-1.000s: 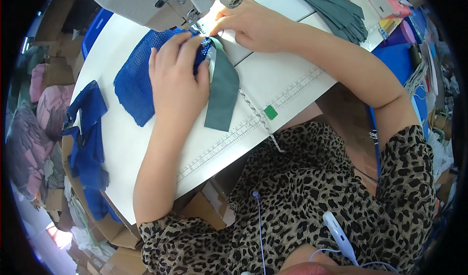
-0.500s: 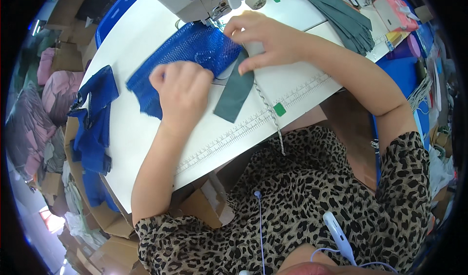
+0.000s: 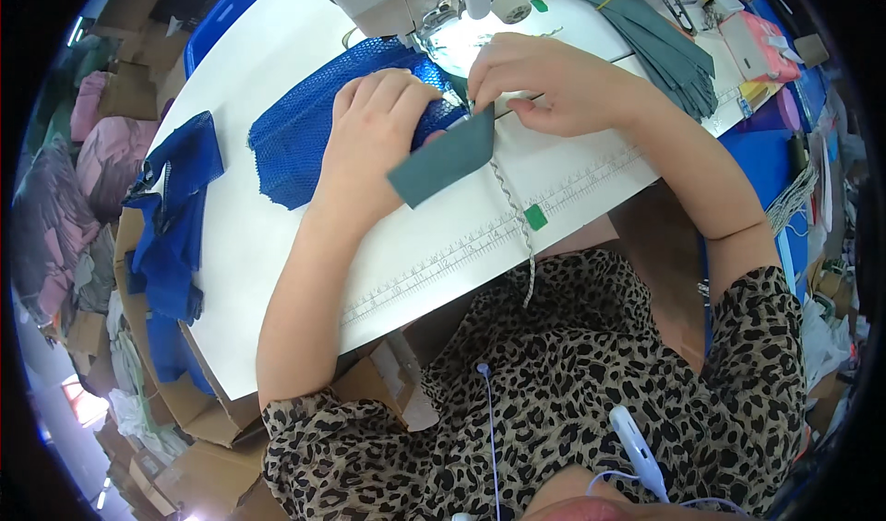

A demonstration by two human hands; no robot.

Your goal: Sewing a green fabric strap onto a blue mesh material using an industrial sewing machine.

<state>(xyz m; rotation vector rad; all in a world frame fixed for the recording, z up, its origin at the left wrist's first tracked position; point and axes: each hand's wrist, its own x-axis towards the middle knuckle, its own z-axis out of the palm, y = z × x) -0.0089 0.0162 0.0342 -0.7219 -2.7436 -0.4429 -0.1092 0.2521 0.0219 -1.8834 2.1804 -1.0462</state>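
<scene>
Blue mesh fabric [image 3: 295,133] lies on the white table, its far edge by the foot of the sewing machine [image 3: 406,0]. My left hand [image 3: 374,138] is closed over the right part of the mesh, fingers curled at its edge. My right hand [image 3: 549,83] pinches the upper end of a dark green fabric strip [image 3: 443,166], just right of the left fingers. The strip's free end slants down to the left, past my left hand. A thin braided cord [image 3: 512,207] hangs below the right fingertips and over the table's near edge.
Several dark green strips [image 3: 660,55] lie bundled at the back right, near scissors [image 3: 674,4] and a pink box [image 3: 752,46]. Blue fabric pieces [image 3: 180,226] drape over the table's left edge above a cardboard box [image 3: 198,401]. A ruler scale [image 3: 461,263] runs along the near edge.
My left hand has moved right and up onto the mesh edge. The right hand has shifted slightly right and down, closing on the strip, which has swung to a flatter slant.
</scene>
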